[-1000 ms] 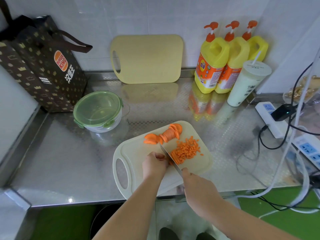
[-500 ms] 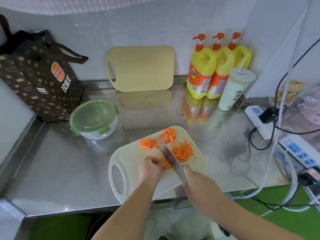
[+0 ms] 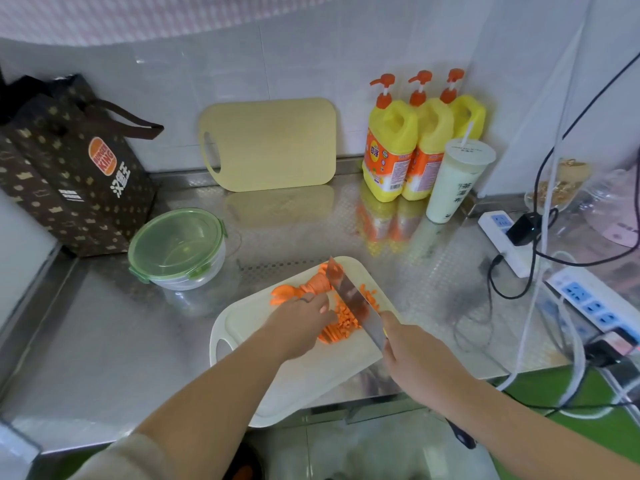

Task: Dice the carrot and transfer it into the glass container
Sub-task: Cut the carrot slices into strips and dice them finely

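Note:
On the white cutting board (image 3: 301,382) lie uncut carrot slices (image 3: 304,287) at the far side, a strip bundle and diced carrot (image 3: 341,325) in the middle. My left hand (image 3: 301,323) rests on the strips with curled fingers, holding them down. My right hand (image 3: 415,362) grips the handle of a knife (image 3: 353,301); the blade lies across the carrot, tip pointing away from me. The glass container (image 3: 178,249) with a green lid clipped on stands left of the board.
A brown paper bag (image 3: 72,174) stands at the back left. A second yellow board (image 3: 270,143) leans on the wall. Three yellow soap bottles (image 3: 422,140) and a lidded cup (image 3: 457,181) are back right. Power strips and cables (image 3: 554,271) crowd the right side.
The knife blade has swung so its tip reaches farther up the board, over the carrot slices. My left hand has shifted forward onto the strips. The camera has moved closer and tilted.

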{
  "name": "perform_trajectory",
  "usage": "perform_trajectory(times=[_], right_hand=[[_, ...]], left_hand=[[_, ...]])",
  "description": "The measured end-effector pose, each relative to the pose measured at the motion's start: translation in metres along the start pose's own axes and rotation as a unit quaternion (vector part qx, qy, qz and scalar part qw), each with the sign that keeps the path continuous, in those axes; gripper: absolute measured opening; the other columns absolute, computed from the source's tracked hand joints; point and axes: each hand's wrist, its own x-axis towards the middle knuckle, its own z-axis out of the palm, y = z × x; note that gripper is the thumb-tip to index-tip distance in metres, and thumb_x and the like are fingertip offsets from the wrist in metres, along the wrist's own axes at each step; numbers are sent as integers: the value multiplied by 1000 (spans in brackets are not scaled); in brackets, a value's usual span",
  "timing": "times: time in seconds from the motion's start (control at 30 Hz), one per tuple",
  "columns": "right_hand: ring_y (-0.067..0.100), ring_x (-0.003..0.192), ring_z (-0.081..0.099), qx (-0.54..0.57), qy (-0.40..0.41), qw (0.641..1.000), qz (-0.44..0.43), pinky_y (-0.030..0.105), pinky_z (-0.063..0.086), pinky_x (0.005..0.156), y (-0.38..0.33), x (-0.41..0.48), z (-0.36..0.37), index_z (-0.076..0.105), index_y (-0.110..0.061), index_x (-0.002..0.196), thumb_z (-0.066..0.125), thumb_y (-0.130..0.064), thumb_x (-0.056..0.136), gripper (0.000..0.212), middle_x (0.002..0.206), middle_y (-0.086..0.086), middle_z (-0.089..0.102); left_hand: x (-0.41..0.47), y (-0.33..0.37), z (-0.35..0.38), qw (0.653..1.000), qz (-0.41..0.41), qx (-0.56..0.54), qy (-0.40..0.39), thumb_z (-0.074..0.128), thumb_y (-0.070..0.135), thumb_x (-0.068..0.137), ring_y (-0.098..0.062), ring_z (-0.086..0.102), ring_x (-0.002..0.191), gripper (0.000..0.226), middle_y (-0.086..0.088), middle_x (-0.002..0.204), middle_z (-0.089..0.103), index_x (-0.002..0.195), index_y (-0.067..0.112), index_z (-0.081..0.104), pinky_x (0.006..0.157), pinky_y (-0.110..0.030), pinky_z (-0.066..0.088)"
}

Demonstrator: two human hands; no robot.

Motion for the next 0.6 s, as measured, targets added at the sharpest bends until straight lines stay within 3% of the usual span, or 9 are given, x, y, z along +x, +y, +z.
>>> perform_trajectory(times=[0.3,0.47,0.6], right_hand=[[4,56,43,-4,13,1000,4,17,31,47,8,1,4,26,-18,138,31,-17,100,38,64,-8,43],[13,66,49,-14,14,1000,8,21,33,50,9,2,6,25,-18,140,30,-19,100,40,71,-9,41],[5,56,45,-11,8,1000,6,16,29,46,8,4,6,26,-18,138,31,-18,100,38,65,-7,44]], left_hand=[[11,-3,-1,998,22,48,-20,46,11,92,-28,42,121,44,-8,135,38,134,22,43,96,-36,35],[12,-4,-1,996,29,72,-35,47,15,93,-29,41,123,43,-9,137,39,136,20,42,98,-37,34],[12,-5,-2,996,34,76,-45,47,17,94,-29,41,124,39,-7,135,42,132,21,48,100,-36,33]])
